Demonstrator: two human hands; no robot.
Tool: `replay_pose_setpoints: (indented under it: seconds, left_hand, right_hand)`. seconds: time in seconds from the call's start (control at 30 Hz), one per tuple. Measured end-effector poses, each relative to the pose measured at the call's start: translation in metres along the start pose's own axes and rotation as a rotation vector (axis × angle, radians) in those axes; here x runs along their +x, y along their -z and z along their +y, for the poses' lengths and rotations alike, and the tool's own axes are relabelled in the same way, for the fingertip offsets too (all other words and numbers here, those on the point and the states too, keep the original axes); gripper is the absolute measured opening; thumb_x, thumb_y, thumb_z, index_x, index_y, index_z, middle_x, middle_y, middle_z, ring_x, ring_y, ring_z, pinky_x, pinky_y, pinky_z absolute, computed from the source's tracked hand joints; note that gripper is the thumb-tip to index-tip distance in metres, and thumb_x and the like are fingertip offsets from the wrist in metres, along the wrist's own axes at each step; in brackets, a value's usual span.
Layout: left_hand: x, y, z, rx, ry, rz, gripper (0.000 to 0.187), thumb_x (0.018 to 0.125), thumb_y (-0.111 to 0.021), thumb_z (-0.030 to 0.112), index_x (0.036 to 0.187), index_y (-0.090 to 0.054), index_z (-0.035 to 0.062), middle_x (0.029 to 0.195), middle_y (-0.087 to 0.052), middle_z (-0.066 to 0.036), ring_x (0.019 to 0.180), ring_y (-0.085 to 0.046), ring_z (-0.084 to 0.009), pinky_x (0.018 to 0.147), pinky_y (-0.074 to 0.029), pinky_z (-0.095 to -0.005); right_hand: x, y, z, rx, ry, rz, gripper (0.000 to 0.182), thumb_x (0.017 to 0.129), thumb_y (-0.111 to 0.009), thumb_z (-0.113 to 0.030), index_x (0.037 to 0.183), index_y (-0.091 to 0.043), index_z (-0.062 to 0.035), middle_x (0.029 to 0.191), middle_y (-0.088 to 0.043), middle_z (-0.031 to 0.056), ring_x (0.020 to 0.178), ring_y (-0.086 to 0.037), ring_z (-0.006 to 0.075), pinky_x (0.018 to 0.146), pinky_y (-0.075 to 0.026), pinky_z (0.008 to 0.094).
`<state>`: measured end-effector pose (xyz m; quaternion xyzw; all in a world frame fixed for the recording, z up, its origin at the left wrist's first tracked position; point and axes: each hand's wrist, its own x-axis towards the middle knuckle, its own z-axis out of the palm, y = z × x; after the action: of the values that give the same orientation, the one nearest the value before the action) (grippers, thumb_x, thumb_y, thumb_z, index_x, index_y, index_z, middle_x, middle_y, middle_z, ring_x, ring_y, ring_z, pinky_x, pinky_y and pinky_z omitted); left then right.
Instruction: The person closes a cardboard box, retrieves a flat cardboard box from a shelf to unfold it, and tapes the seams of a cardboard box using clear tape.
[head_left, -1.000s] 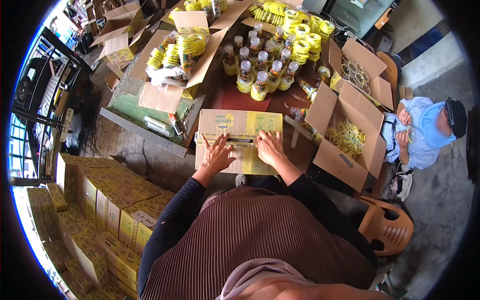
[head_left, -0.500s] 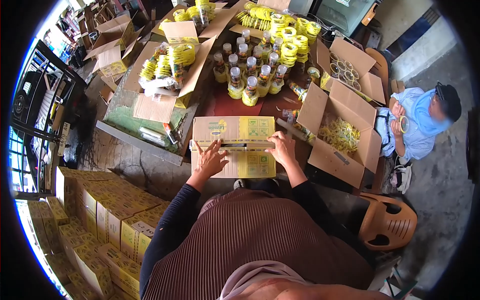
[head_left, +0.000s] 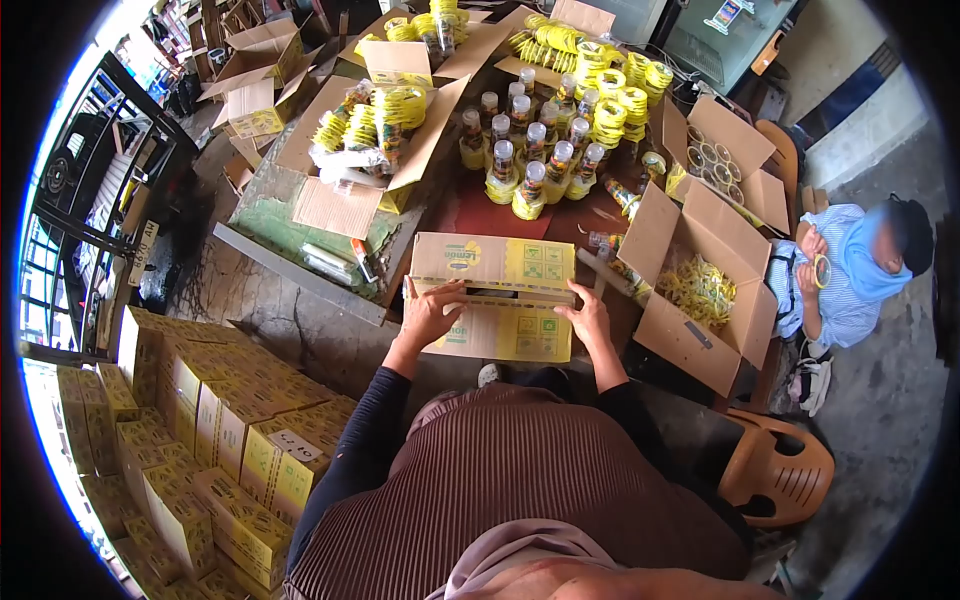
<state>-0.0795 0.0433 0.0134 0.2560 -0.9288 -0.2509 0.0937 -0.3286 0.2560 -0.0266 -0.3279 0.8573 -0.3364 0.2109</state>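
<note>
A cardboard carton (head_left: 490,262) with yellow print lies in front of me, its two top flaps folded inward with a narrow dark gap between them. My left hand (head_left: 430,312) grips the carton's left end, its fingers lying across the flaps near the gap. At the opposite end, my right hand (head_left: 588,318) is closed on the right edge, fingers by the flap seam. Beyond the carton stand several clear-capped bottles (head_left: 534,190) in yellow wrapping, on a reddish tabletop (head_left: 478,212).
Right of the carton is an open box (head_left: 697,290) of yellow strips. Farther off is a box of rings (head_left: 712,165). A person (head_left: 850,260) sits at the right, holding a ring. An orange chair (head_left: 778,470) stands nearby. Stacked cartons (head_left: 215,410) fill the lower left.
The view has shifted, so the scene sits farther right. My left hand's spread fingers have come together at the carton's left end. My right hand has moved down along the right edge.
</note>
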Motion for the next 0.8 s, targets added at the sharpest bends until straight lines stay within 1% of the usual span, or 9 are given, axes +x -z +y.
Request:
replay_pose_setpoints:
  seconds: [0.07, 0.13, 0.17, 0.23, 0.27, 0.4, 0.5, 0.7, 0.8]
  left_hand:
    - [0.000, -0.001, -0.006, -0.052, 0.032, 0.015, 0.032, 0.077, -0.070, 0.024, 0.109, -0.067, 0.0228, 0.125, -0.058, 0.002, 0.118, -0.052, -0.0163, 0.106, -0.004, -0.0679]
    - [0.003, 0.005, -0.008, -0.153, 0.082, 0.171, 0.050, 0.074, -0.073, 0.021, 0.122, -0.058, 0.0218, 0.129, -0.054, 0.001, 0.120, -0.050, -0.0201, 0.107, -0.012, -0.0640]
    - [0.002, 0.010, -0.011, -0.061, 0.119, 0.187, 0.067, 0.070, -0.076, 0.023, 0.131, -0.050, 0.0220, 0.136, -0.047, -0.005, 0.125, -0.044, -0.0271, 0.108, -0.020, -0.0576]
    - [0.002, 0.007, -0.030, -0.147, 0.150, 0.302, 0.076, 0.066, -0.079, 0.026, 0.135, -0.046, 0.0205, 0.140, -0.040, -0.014, 0.127, -0.039, -0.0338, 0.108, -0.025, -0.0504]
    - [0.000, 0.005, -0.042, -0.128, 0.170, 0.245, 0.083, 0.066, -0.080, 0.025, 0.139, -0.040, 0.0171, 0.142, -0.032, -0.023, 0.131, -0.034, -0.0364, 0.108, -0.029, -0.0429]
    - [-0.009, 0.006, -0.055, -0.244, 0.229, 0.125, 0.080, 0.072, -0.077, 0.029, 0.141, -0.037, 0.0175, 0.143, -0.032, -0.023, 0.136, -0.025, -0.0360, 0.108, -0.029, -0.0439]
    - [-0.011, 0.007, -0.058, -0.412, 0.216, 0.056, 0.075, 0.074, -0.075, 0.024, 0.140, -0.039, 0.0145, 0.140, -0.041, -0.018, 0.137, -0.024, -0.0364, 0.108, -0.029, -0.0424]
    - [-0.010, 0.007, -0.064, -0.527, 0.244, -0.001, 0.068, 0.076, -0.073, 0.019, 0.137, -0.043, 0.0147, 0.137, -0.045, -0.016, 0.133, -0.034, -0.0281, 0.108, -0.031, -0.0362]
    - [-0.009, 0.008, -0.063, -0.403, 0.227, 0.005, 0.068, 0.077, -0.073, 0.020, 0.137, -0.043, 0.0145, 0.135, -0.048, -0.014, 0.124, -0.047, -0.0210, 0.103, -0.036, -0.0321]
  right_hand:
    - [-0.001, 0.000, -0.001, -0.003, 0.008, 0.005, 0.061, 0.069, -0.079, -0.027, 0.125, -0.055, -0.0190, 0.123, -0.056, 0.0065, 0.112, -0.055, 0.0261, 0.089, -0.046, 0.0384]
    - [0.001, -0.002, 0.005, -0.005, 0.018, 0.009, 0.061, 0.069, -0.079, -0.027, 0.125, -0.055, -0.0182, 0.123, -0.056, 0.0070, 0.111, -0.055, 0.0262, 0.090, -0.046, 0.0383]
    - [0.003, -0.003, 0.007, 0.034, 0.048, 0.015, 0.062, 0.069, -0.079, -0.027, 0.125, -0.054, -0.0175, 0.122, -0.057, 0.0078, 0.111, -0.056, 0.0262, 0.089, -0.047, 0.0385]
    - [0.002, -0.002, 0.008, 0.071, 0.073, 0.022, 0.062, 0.069, -0.079, -0.026, 0.125, -0.054, -0.0167, 0.121, -0.058, 0.0086, 0.110, -0.056, 0.0263, 0.088, -0.047, 0.0387]
    - [0.003, 0.000, 0.005, 0.064, 0.039, -0.002, 0.062, 0.069, -0.079, -0.026, 0.126, -0.054, -0.0163, 0.120, -0.059, 0.0093, 0.109, -0.057, 0.0268, 0.088, -0.047, 0.0386]
    - [0.002, 0.003, 0.000, 0.077, 0.004, -0.039, 0.062, 0.070, -0.079, -0.026, 0.126, -0.053, -0.0161, 0.119, -0.060, 0.0104, 0.106, -0.060, 0.0278, 0.086, -0.048, 0.0379]
    - [0.001, 0.001, 0.001, 0.081, 0.033, -0.015, 0.062, 0.071, -0.078, -0.026, 0.127, -0.053, -0.0161, 0.119, -0.061, 0.0106, 0.106, -0.060, 0.0278, 0.087, -0.047, 0.0373]
    - [0.002, -0.003, 0.008, 0.177, 0.053, -0.018, 0.063, 0.071, -0.078, -0.025, 0.127, -0.053, -0.0150, 0.119, -0.061, 0.0108, 0.108, -0.059, 0.0276, 0.087, -0.047, 0.0369]
    - [0.003, -0.004, 0.010, 0.219, 0.067, -0.018, 0.063, 0.072, -0.078, -0.024, 0.128, -0.052, -0.0134, 0.118, -0.061, 0.0124, 0.107, -0.059, 0.0276, 0.088, -0.047, 0.0361]
